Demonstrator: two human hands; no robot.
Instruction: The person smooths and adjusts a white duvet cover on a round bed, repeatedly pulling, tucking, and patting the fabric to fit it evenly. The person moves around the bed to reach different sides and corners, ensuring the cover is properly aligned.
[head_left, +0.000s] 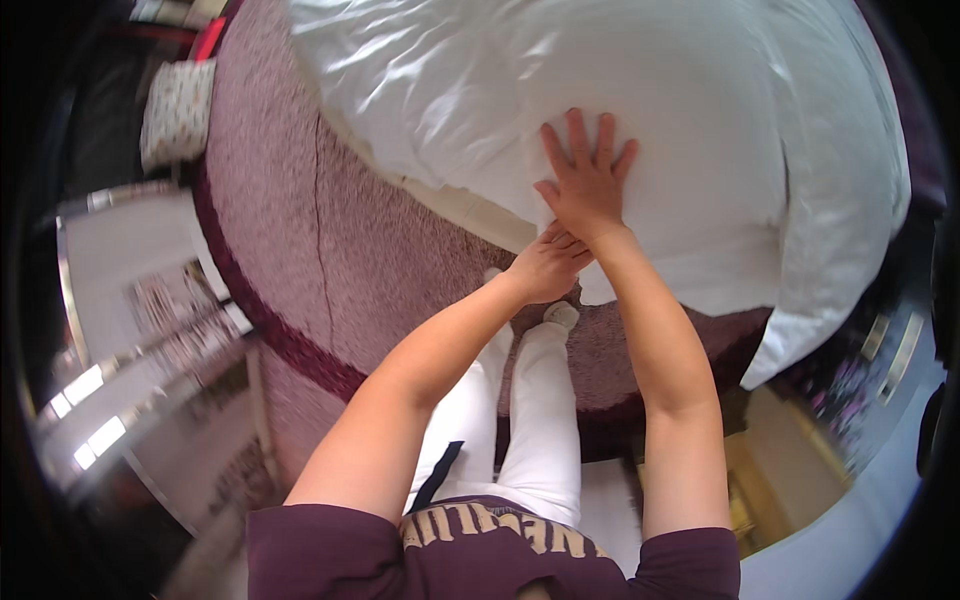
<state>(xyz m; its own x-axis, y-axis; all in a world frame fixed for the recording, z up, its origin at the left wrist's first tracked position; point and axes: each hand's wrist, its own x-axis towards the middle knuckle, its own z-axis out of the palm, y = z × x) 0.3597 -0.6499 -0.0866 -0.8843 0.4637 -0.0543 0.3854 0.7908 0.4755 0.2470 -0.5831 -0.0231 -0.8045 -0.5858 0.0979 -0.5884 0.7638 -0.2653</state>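
A large white cloth, perhaps a duvet or bed cover (675, 172), spreads across the upper middle and right, wrinkled at its upper left. My right hand (589, 184) lies on it palm down with the fingers spread. Just below, my left hand (551, 262) is at the cloth's near edge, close by my right wrist; its fingertips are partly hidden there, and whether they pinch the cloth cannot be told. A cream-coloured edge (480, 214) shows beneath the white cloth. At the lower right a corner of the cloth hangs down in a point.
A pink-mauve carpet (270, 187) with a dark red border lies under my feet. A patterned cushion (178, 112) is at the upper left. Furniture with glossy panels stands at the left. At the lower right are a yellowish box-like object (780, 457) and purple flowers or a floral pattern.
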